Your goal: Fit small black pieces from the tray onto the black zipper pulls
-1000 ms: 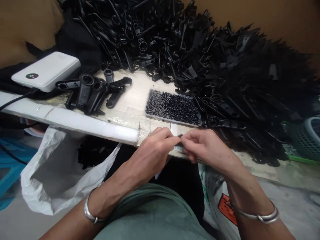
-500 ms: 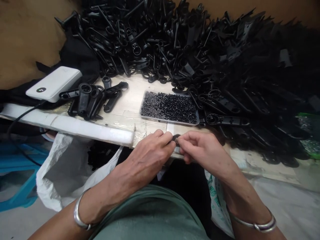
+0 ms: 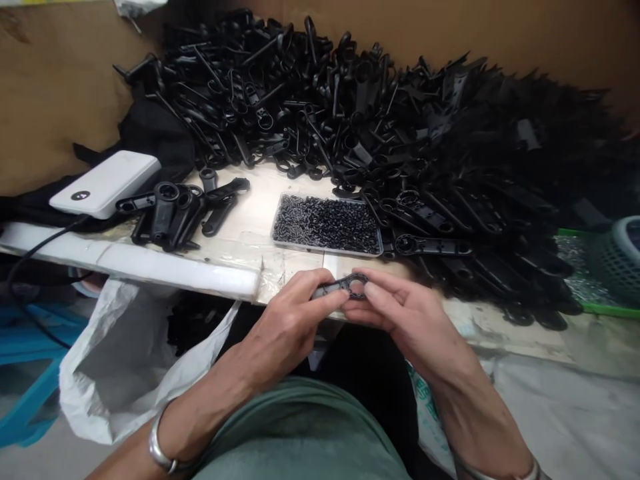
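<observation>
Between my hands is a black plastic arm-shaped part [image 3: 327, 288] with a ring at its right end, held just over the table's front edge. My left hand [image 3: 295, 310] grips its long body, the thumb lying along it. At the ring, my right hand [image 3: 395, 303] pinches the rim between thumb and fingers. Straight behind them sits a clear shallow tray [image 3: 327, 249] full of small dark pieces. Whether a small piece is tucked under my right fingertips is hidden.
A large heap of similar black parts [image 3: 300, 100] spreads across the back and right. Several more [image 3: 167, 207] lie left, by a white power bank [image 3: 106, 183] with a cable. An open white sack [image 3: 100, 373] hangs below. A green tray [image 3: 605, 309] and grey basket [image 3: 625, 260] stand far right.
The black part, mostly covered by my fingers before, now shows its ring and body. My right hand has gone from a fingertip pinch to holding the ring. The view has shifted slightly.
</observation>
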Motion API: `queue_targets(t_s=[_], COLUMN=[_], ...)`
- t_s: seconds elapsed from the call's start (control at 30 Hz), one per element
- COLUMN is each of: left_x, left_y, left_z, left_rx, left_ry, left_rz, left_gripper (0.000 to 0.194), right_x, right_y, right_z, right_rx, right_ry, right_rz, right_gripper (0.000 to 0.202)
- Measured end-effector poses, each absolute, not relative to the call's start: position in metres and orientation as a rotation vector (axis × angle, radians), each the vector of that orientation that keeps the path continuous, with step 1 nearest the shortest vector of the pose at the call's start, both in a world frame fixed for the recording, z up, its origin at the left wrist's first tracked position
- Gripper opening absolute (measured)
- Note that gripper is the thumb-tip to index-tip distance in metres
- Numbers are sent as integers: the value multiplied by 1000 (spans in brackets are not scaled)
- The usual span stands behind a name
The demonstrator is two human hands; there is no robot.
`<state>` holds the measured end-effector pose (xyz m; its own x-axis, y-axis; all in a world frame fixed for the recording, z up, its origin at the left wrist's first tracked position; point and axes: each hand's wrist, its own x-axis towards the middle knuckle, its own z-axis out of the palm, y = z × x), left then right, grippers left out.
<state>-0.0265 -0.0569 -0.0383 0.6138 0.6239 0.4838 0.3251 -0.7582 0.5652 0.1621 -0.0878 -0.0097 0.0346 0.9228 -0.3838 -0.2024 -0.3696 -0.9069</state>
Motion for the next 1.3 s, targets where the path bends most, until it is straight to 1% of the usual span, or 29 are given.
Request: queue_targets(t_s=[0.17,0.33,0.5,0.6,0.73,0.9,1.03,1.17,1.3], left_x=[-29,-32,-28,-26,-26,-28,-28,-27,-25], left_y=[-57,-54,-57,-59,-59,-58,-57,-58,-59], left_z=[-36,-38,-43,-41,-35,-33,-39,-45,-48], left_rx=[2527,2454,2269,2282,2391,2502,2566,2540,2510], left_ry=[704,710,743,731,730,715,708,748,702], left_rz=[908,856,1105,1130,983,882,914,930,1072], left_gripper=[41,40,31,32,39,38,44,43,40], right_x=[160,160,162,163,164,163,161,159,163], right_y=[-89,-89,-86,-84,-85,-87,-88,-87,-85], right_z=[-9,-14,-14,-13,-14,-18,-20,-17,2], right_rx=[-1268,-1243,-1222,-1207,-1186,-1206,-1236,-1301,-1490], right_ry=[-688,-654,-641,-640,-640,-655,-684,-767,-1103], right_rz=[1553,1595,1614,1620,1622,1567,1535,1496,1343], right_gripper=[36,36,37,37,34,35,40,43,39])
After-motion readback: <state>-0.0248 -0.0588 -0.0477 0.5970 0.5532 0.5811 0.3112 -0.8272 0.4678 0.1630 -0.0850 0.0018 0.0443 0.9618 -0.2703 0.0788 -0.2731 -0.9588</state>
